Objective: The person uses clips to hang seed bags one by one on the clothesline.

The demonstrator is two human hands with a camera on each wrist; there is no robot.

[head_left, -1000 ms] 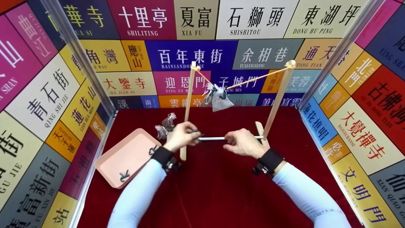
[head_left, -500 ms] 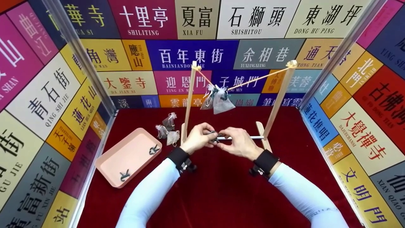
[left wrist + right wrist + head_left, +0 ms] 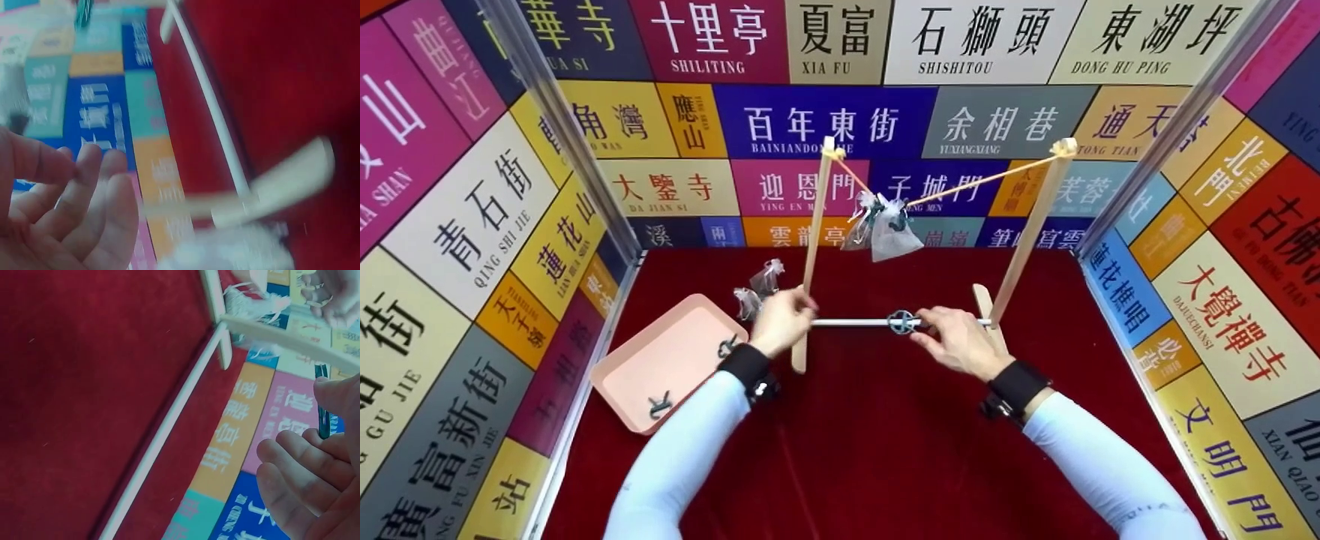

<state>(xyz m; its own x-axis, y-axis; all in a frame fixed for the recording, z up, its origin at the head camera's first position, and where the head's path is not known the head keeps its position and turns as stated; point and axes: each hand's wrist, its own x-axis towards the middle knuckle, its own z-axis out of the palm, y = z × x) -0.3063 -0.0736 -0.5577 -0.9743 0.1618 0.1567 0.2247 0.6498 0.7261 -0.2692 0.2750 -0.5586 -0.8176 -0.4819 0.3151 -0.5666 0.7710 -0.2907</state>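
My right hand (image 3: 960,341) pinches a small dark green openwork piece (image 3: 902,322), round in outline; its exact kind cannot be told. In the right wrist view the same green piece (image 3: 323,405) appears edge-on between thumb and fingers. My left hand (image 3: 784,321), with fingers loosely bent and nothing in them, is by the left wooden post (image 3: 817,225), beside some sheer drawstring pouches (image 3: 766,276). Two similar pouches (image 3: 896,238) hang from a thin cord (image 3: 982,180) strung between the posts, with dark green pieces at their tops.
A pink tray (image 3: 637,375) at the left holds more dark green pieces, partly behind the left forearm. A white rod (image 3: 855,323) joins the feet of the left post and the right wooden post (image 3: 1031,232). Sign-printed walls surround the red cloth (image 3: 847,450).
My hands were together over the green piece half a second ago. Now the left has let go and moved left towards the pouches, while the right keeps the piece.
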